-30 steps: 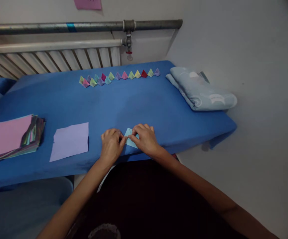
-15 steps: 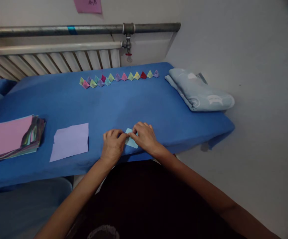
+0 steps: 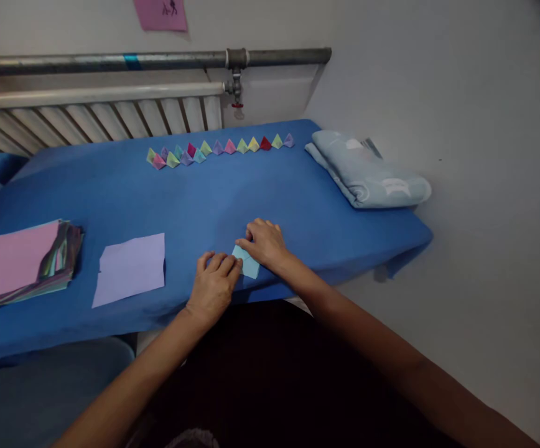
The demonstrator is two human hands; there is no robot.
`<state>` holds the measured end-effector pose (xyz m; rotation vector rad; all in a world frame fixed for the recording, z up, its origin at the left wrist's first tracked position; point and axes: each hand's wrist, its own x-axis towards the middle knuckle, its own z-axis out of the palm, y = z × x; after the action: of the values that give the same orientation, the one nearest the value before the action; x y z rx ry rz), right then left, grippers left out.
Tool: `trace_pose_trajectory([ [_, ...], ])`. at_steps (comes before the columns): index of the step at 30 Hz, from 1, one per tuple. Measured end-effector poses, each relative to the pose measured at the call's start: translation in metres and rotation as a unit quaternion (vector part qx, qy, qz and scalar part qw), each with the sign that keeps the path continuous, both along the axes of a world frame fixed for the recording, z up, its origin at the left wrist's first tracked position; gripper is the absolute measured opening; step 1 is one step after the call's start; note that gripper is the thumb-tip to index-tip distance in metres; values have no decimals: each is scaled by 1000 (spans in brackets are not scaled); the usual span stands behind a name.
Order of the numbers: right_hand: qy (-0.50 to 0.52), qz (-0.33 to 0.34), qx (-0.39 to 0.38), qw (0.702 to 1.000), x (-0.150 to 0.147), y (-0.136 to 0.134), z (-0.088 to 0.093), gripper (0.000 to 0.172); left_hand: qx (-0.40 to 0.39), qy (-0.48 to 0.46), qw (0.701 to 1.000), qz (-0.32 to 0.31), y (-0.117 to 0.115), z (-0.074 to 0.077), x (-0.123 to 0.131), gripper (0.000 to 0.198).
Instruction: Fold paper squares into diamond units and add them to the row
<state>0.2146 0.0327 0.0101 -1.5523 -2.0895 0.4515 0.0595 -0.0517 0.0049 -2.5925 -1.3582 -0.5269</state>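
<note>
A small folded piece of light blue paper [image 3: 250,266] lies on the blue-covered table near its front edge. My left hand [image 3: 214,280] rests on its left side, fingers bent and fingertips pressing it to the cloth. Over its upper right part is my right hand [image 3: 265,241], fingers curled and thumb reaching along the top edge of the paper. The right fingertips are partly hidden. To the left lies a flat lilac sheet [image 3: 130,269] with a torn-looking left edge.
A stack of coloured paper [image 3: 15,258] with pink on top sits at far left. Several small folded paper pieces [image 3: 218,147] line the back of the table [image 3: 167,199]. A folded grey-blue blanket [image 3: 367,171] lies at right by the wall. Behind stands a radiator [image 3: 97,119].
My left hand has gone from pinching at the paper's top to pressing on its left side. My right hand has shifted slightly up, showing more of the paper's top.
</note>
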Motion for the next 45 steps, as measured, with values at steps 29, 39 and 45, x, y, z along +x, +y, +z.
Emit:
trace_pose_trajectory([
  [29, 412, -71, -35, 908, 50, -14, -4, 15, -483, -89, 867, 88, 92, 53, -9, 18],
  [39, 446, 16, -286, 848, 16, -48, 31, 24, -447, -621, 633, 117, 35, 40, 0, 39],
  [45, 459, -27, -255, 850, 11, -46, 25, 20, -441, -626, 635, 102, 27, 36, 11, 31],
])
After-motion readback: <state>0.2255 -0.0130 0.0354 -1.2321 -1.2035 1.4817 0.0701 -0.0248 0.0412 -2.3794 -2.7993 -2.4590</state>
